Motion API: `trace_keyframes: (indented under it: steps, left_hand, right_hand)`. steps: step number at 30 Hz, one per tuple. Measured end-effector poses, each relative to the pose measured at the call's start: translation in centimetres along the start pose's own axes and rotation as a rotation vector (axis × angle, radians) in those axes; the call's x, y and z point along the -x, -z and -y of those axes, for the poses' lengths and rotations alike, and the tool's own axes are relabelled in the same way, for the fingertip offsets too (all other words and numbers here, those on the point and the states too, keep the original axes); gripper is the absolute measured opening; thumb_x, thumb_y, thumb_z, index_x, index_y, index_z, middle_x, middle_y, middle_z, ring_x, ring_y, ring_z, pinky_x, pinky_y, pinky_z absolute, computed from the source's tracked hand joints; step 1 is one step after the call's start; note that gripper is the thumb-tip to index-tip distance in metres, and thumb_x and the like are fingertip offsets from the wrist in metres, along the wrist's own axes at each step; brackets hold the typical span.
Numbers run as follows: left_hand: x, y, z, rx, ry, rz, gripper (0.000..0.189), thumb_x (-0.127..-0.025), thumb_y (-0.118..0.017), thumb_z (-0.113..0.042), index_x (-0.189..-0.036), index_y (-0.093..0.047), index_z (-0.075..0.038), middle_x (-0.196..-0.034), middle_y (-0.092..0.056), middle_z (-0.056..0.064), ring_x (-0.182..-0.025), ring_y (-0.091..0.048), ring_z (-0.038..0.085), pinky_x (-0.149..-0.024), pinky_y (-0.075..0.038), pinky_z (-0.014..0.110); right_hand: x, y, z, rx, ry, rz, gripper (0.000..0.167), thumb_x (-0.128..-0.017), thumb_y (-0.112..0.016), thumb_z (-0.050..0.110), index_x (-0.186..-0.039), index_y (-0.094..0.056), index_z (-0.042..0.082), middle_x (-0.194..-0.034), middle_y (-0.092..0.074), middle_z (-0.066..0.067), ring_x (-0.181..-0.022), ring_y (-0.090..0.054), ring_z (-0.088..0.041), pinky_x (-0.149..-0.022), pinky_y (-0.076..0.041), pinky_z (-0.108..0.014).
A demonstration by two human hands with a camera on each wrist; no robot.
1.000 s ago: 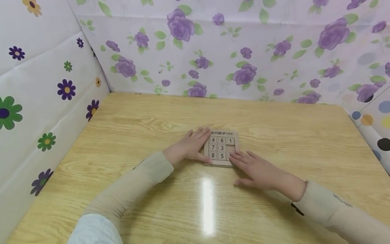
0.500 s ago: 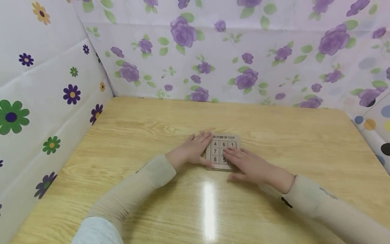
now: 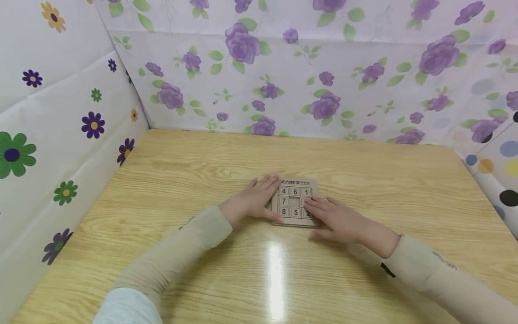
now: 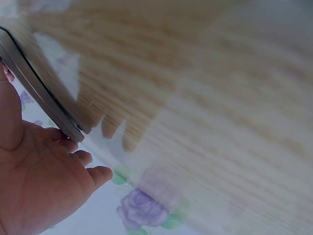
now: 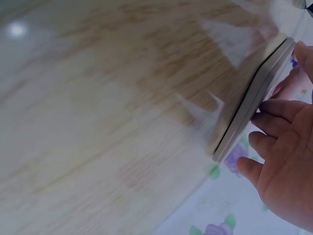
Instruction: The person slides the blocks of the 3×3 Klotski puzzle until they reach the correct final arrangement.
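head view: and there's the number board [image 3: 299, 221], lying flat on the wood-grain table [image 3: 194, 166], midway between left and right, with two hands at it.
left hand [image 3: 256, 200]: right up against the board's left side, fingers stretched toward the far left corner, thumb apart at the near left corner; well spread, curled round nothing.
right hand [image 3: 344, 220]: over the board's right side, fingers straight and close together, tips down on a tile [image 3: 302, 202]; thumb apart, just off the near right corner, nothing in its grasp.
far row: 4 [image 3: 283, 191], 6 [image 3: 295, 192], 1 [image 3: 306, 192], reading left to right.
middle row: 7 [image 3: 283, 201] at left, then a bare square [image 3: 294, 203] dead centre, then that touched tile, its number hidden by fingertips.
near row: 8 [image 3: 283, 211], 5 [image 3: 296, 212] and 2 [image 3: 307, 213], the 2 partly covered by the right hand.
lettering [image 3: 295, 182]: dark printed characters run along the board's far edge, above the far row.
wrist views: both catch the board's slim edge, fingers reaching past it; the tiles don't show from there.
sleeves: beige on both forearms, a dark tab [image 3: 387, 270] under the right cuff.
table shine: one bright streak [image 3: 277, 279], near side, just below the board.
back wall [image 3: 283, 63]: purple roses on white.
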State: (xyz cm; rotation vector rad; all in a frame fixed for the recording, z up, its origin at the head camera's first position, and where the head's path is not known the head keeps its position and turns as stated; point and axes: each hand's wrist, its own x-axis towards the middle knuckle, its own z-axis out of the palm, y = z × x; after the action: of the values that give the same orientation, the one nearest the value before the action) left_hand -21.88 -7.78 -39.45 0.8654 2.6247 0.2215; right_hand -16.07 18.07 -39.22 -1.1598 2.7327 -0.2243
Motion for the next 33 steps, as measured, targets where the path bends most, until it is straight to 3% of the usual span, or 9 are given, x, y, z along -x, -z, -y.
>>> trace_keyframes:
  steps: [8, 16, 33]
  left_hand:
    - [0.2, -0.2, 0.1, 0.011, 0.001, -0.002, 0.116, -0.074, -0.064, -0.068, -0.154, -0.004, -0.008, -0.161, 0.002, 0.007, -0.148, 0.001, 0.026, -0.119, -0.002, 0.049]
    - [0.1, -0.2, 0.1, -0.001, 0.008, 0.002, 0.116, -0.075, -0.063, -0.069, -0.154, -0.003, -0.009, -0.161, 0.003, 0.007, -0.148, 0.002, 0.026, -0.12, -0.002, 0.049]
    - [0.3, 0.3, -0.3, 0.003, 0.011, 0.011, 0.115, -0.076, -0.064, -0.067, -0.154, -0.002, -0.009, -0.161, 0.003, 0.006, -0.148, 0.002, 0.027, -0.119, -0.002, 0.049]
  right_hand:
    - [0.5, -0.2, 0.7, 0.014, 0.034, -0.032, 0.073, -0.09, -0.06, 0.044, -0.144, -0.038, -0.001, -0.151, -0.035, -0.016, -0.14, -0.031, -0.035, -0.114, -0.024, -0.057]
    - [0.3, -0.5, 2.6, -0.008, 0.108, 0.008, 0.075, -0.09, -0.057, 0.048, -0.144, -0.038, 0.0, -0.151, -0.035, -0.015, -0.141, -0.029, -0.034, -0.115, -0.022, -0.054]
    - [-1.5, -0.1, 1.8, 0.038, 0.059, 0.01, 0.075, -0.091, -0.057, 0.047, -0.144, -0.037, -0.002, -0.152, -0.033, -0.017, -0.142, -0.026, -0.034, -0.116, -0.022, -0.054]
